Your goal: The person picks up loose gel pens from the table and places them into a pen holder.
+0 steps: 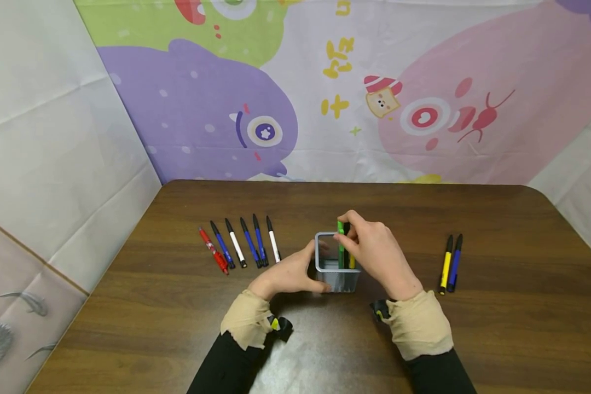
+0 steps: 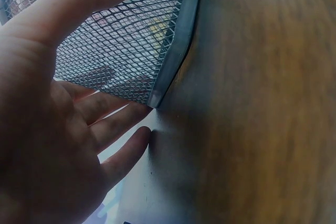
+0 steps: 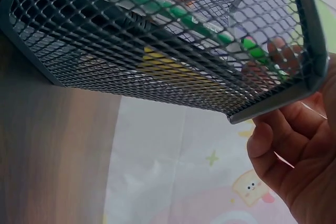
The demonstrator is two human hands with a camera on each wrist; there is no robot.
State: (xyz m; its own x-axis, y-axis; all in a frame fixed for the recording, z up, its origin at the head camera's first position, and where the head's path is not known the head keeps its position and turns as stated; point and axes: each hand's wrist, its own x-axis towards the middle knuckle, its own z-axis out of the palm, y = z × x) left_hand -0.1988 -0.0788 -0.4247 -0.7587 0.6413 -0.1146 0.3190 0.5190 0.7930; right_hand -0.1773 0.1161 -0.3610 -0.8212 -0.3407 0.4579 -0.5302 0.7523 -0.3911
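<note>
A silvery mesh pen holder (image 1: 342, 280) stands upright on the table between both hands. My left hand (image 1: 291, 271) holds it from the left, thumb at the near side and fingers at the far side; the left wrist view shows the thumb across the mesh wall (image 2: 121, 40). Over the holder's rim, my right hand (image 1: 378, 250) pinches the top of a green pen (image 1: 341, 247), whose lower part is inside. Beside that pen in the holder stand a black one and a yellow one (image 1: 352, 261). Through the mesh, the right wrist view shows the green pen (image 3: 254, 51) slanting near the fingertips.
Left of the holder lie a red pen (image 1: 214, 251), several blue-and-black pens (image 1: 259, 241) and white ones (image 1: 236, 243) in a loose row. To the right, a yellow marker (image 1: 445, 265) lies beside a blue one (image 1: 455, 264). A printed cloth (image 1: 335, 153) hangs behind the brown table (image 1: 128, 328).
</note>
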